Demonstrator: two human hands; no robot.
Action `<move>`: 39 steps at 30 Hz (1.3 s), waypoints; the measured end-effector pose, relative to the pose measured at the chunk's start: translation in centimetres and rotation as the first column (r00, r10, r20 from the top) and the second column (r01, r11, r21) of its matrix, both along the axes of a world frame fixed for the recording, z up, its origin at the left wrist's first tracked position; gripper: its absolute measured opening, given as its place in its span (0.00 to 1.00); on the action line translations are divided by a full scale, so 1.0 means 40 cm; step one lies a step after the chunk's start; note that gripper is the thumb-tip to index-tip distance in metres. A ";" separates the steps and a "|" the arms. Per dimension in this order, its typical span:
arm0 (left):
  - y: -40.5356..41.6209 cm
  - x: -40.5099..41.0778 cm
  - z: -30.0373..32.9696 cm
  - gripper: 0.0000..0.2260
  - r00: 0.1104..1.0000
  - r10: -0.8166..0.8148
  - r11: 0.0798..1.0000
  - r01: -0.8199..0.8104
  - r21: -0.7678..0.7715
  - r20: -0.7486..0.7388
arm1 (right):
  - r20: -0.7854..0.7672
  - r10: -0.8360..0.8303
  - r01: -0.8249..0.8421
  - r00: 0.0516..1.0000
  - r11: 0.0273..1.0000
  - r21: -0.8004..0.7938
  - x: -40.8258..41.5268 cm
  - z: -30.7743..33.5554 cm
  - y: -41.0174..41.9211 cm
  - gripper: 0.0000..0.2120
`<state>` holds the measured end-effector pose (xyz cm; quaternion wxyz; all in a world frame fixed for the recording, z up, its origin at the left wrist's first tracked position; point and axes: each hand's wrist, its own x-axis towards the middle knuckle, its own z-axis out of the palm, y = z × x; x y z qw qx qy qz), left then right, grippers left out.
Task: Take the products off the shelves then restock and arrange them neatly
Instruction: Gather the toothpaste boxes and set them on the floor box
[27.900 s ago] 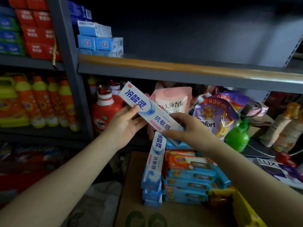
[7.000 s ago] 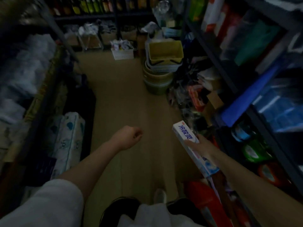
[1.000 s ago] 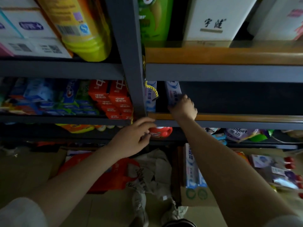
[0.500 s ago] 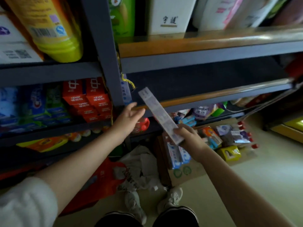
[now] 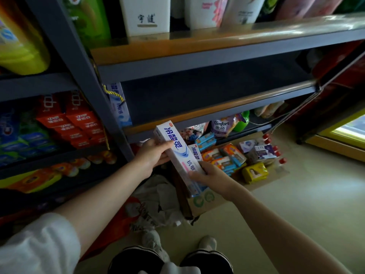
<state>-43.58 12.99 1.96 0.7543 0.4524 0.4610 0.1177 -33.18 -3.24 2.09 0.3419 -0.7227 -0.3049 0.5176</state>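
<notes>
I hold a long white and blue toothpaste box (image 5: 177, 151) with both hands, in front of the middle shelf (image 5: 217, 107). My left hand (image 5: 153, 155) grips its upper end and my right hand (image 5: 209, 176) grips its lower end. One matching toothpaste box (image 5: 118, 104) stands upright at the left end of that shelf, beside the grey upright post (image 5: 79, 72). Another such box (image 5: 194, 152) pokes up from the cardboard box (image 5: 203, 202) on the floor below.
Red and blue toothpaste boxes (image 5: 75, 123) fill the left bay. Bottles and refill packs (image 5: 148, 16) stand on the top shelf. Soap packs (image 5: 227, 157) and a yellow pack (image 5: 254, 173) lie in the floor carton. A white bag (image 5: 158, 202) lies by my feet.
My left hand has closed on the upper end of the toothpaste box, which my right hand has turned face up. The view has shifted slightly down and right.
</notes>
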 end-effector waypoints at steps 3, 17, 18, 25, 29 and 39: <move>-0.031 -0.002 0.013 0.12 0.971 -0.184 0.971 0.156 0.180 0.153 | 0.176 0.000 0.006 0.984 0.999 -0.033 0.032 -0.022 -0.019 0.13; -0.159 0.041 -0.044 0.08 0.972 -0.023 1.000 0.022 0.006 0.235 | 0.762 0.055 -0.088 0.645 0.996 0.004 0.074 -0.009 -0.081 0.18; -0.172 0.046 -0.052 0.08 0.973 0.027 0.997 -0.009 -0.079 0.230 | 0.784 0.079 -0.135 0.616 0.991 0.007 0.069 -0.002 -0.080 0.18; -0.191 0.043 -0.102 0.23 0.934 0.221 0.885 -0.071 -0.460 0.281 | 0.073 0.102 -0.111 0.992 0.985 0.134 0.104 0.035 -0.122 0.08; -0.196 0.051 -0.108 0.24 0.972 0.104 0.884 0.005 -0.467 0.209 | -0.134 -0.099 0.109 0.986 0.992 0.065 0.108 0.012 -0.144 0.13; -0.234 0.119 -0.212 0.14 0.938 0.100 0.941 -0.198 -0.276 -0.332 | 0.133 0.175 -0.165 0.975 0.983 -0.082 0.082 -0.133 -0.149 0.25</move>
